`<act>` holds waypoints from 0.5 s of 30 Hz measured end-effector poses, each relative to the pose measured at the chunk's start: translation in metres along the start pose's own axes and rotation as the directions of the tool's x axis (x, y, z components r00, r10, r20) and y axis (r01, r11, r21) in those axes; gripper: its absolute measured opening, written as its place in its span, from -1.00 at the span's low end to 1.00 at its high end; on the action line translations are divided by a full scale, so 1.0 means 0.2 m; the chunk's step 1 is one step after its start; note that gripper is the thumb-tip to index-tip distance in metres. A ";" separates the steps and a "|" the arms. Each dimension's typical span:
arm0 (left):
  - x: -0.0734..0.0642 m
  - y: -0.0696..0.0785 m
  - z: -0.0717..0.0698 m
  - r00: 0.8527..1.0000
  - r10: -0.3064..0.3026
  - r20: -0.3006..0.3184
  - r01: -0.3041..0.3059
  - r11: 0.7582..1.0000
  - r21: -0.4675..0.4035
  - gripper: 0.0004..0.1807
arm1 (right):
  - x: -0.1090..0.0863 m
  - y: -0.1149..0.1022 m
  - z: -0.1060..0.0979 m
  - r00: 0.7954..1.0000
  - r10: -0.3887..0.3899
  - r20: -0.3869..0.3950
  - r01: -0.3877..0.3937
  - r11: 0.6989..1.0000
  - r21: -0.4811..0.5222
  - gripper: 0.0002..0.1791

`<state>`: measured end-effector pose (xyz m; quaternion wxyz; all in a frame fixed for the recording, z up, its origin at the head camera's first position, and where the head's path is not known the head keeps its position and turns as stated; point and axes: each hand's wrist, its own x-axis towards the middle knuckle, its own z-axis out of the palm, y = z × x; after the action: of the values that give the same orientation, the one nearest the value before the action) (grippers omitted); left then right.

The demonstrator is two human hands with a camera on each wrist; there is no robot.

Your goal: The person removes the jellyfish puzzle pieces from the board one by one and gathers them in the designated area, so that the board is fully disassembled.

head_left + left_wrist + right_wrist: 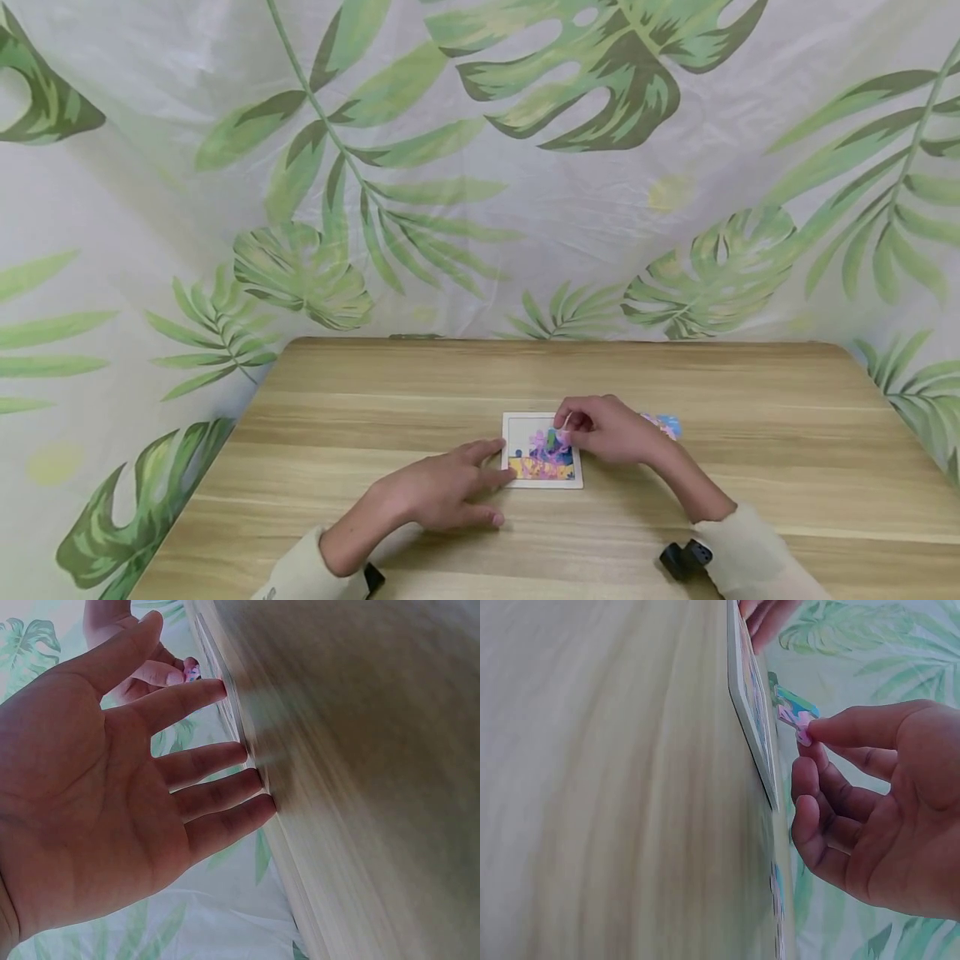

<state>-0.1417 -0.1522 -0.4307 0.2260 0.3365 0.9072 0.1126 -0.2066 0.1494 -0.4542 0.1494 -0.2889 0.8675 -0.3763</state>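
Observation:
A small square puzzle board (542, 486) with a white border lies on the table, its lower part filled with a pink, blue and yellow picture and its upper left pale. The left hand (446, 492) rests at the board's left side, its straight fingers touching the border and the tabletop. Between thumb and index finger, the right hand (881, 799) pinches a pink, blue and green puzzle piece (799, 712). That piece is tilted above the upper right of the board. In the head view, the right fingers partly cover that corner.
Several loose puzzle pieces (666, 425) lie on the wooden table (360, 392) behind the right wrist, partly hidden by it. A leaf-patterned cloth (450, 208) hangs along the table's back edge. Each wrist wears a small black device (684, 560).

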 end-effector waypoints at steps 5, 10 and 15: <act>0.00 0.00 0.00 1.000 0.008 -0.003 -0.008 1.000 0.001 -0.30 | -0.05 0.04 -0.04 1.000 0.014 -0.018 -0.014 1.000 0.001 -0.89; 0.00 0.00 0.00 1.000 0.013 -0.001 -0.013 1.000 0.002 -0.30 | -0.09 0.07 -0.06 0.999 0.018 -0.038 -0.018 1.000 -0.023 -0.88; 0.00 0.00 0.00 1.000 0.009 -0.003 -0.009 1.000 0.002 -0.30 | -0.15 0.10 -0.09 0.998 0.042 -0.047 -0.043 0.999 -0.025 -0.88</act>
<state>-0.1414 -0.1521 -0.4309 0.2238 0.3405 0.9062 0.1133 -0.1998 0.1888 -0.4546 0.1336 -0.2634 0.8815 -0.3684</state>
